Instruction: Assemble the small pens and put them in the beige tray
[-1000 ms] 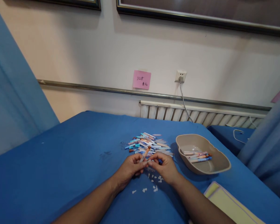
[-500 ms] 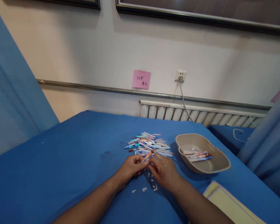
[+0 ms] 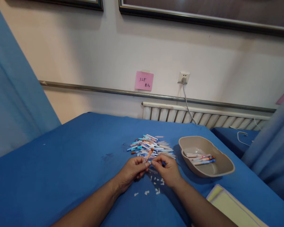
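Note:
My left hand [image 3: 135, 168] is closed around an orange-ended pen [image 3: 149, 154], which tilts up and away from me. Close beside it, my right hand [image 3: 167, 167] pinches a small white piece [image 3: 150, 162] by the pen's near end; whether the piece is still joined to the pen I cannot tell. Just beyond both hands lies a loose pile of pens [image 3: 148, 143] in white, blue, teal and orange. Several small white bits [image 3: 157, 191] are scattered on the cloth between my forearms.
A beige basin [image 3: 221, 170] holding several pens stands to the right on the blue-covered table [image 3: 73, 157]. Yellow sheets [image 3: 229, 205] lie at the near right. Behind are a radiator [image 3: 170, 112], a plugged-in cable [image 3: 186, 101] and a pink note [image 3: 144, 81]. Blue curtains hang at both sides.
The pen in my left hand has turned more upright. My right fingers have drawn back a little to the right from it. More white bits show on the cloth near my right hand.

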`<action>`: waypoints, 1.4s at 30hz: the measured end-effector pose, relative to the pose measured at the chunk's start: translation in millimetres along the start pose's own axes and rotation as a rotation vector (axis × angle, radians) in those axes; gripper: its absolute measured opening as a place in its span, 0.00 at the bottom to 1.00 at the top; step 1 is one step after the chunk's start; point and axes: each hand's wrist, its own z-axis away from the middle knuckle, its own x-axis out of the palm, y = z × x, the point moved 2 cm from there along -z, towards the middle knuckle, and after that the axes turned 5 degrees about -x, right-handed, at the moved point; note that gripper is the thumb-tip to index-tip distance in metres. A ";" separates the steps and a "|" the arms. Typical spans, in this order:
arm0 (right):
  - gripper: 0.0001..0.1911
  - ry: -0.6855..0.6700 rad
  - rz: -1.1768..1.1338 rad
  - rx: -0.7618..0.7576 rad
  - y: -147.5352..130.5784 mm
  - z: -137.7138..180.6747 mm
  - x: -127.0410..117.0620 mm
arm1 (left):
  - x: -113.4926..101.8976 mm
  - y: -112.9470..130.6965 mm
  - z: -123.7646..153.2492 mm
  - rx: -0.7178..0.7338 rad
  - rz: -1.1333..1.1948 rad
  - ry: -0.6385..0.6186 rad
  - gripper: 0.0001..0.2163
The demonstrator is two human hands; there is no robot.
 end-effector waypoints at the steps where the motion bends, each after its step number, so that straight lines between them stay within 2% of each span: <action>1: 0.10 0.016 -0.030 0.033 0.4 -0.8 -1.2 | 0.5 0.9 0.0 0.008 -0.021 0.006 0.15; 6: 0.12 0.191 -0.089 0.138 2.4 -5.9 -19.2 | 0.2 5.0 -1.5 0.066 -0.213 0.117 0.20; 9: 0.12 0.233 -0.070 0.139 2.8 -7.8 -27.5 | -0.2 5.6 -2.5 0.086 -0.312 0.153 0.21; 24: 0.10 0.209 0.037 -0.010 3.6 -4.8 -26.8 | -3.0 4.6 -3.5 0.136 -0.387 0.146 0.18; 33: 0.10 0.187 0.008 0.042 5.9 -5.4 -25.1 | -4.7 3.5 -4.5 0.143 -0.376 0.137 0.17; 42: 0.09 0.141 0.025 0.000 0.5 -4.0 -19.4 | -4.0 1.3 -5.4 0.143 -0.336 0.154 0.16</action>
